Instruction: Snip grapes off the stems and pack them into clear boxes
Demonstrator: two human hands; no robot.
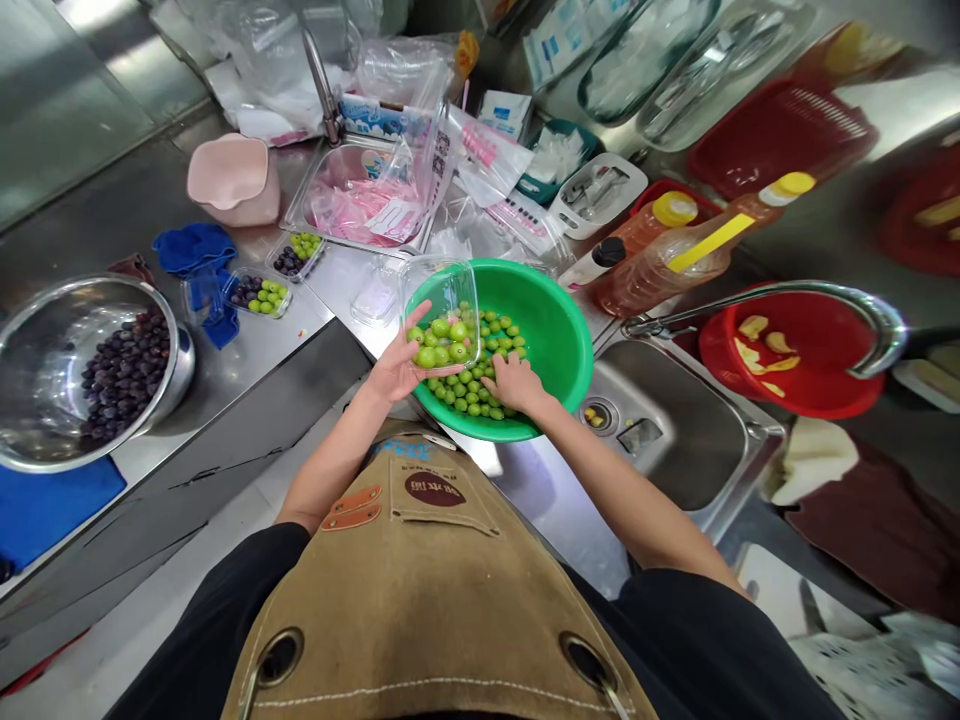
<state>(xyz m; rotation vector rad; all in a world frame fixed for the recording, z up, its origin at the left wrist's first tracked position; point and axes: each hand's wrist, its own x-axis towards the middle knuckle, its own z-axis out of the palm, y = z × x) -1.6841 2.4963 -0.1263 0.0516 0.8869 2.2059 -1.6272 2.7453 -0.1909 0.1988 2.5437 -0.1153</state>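
on apron (450, 580), lettering (435, 488); left fingers (418, 316) clasping box (441, 300); right fingers (501, 368) among grapes (472, 398), grip unclear

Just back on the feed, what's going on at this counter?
The person's left hand holds a clear container of green grapes over a green basin's left side. The right hand is down among the basin's grapes. To the left stand two tubs of dark and green grapes, then a steel bowl of dark grapes.

Hands (517, 383), clear container (431, 283), grapes (471, 392) in green basin (561, 320)
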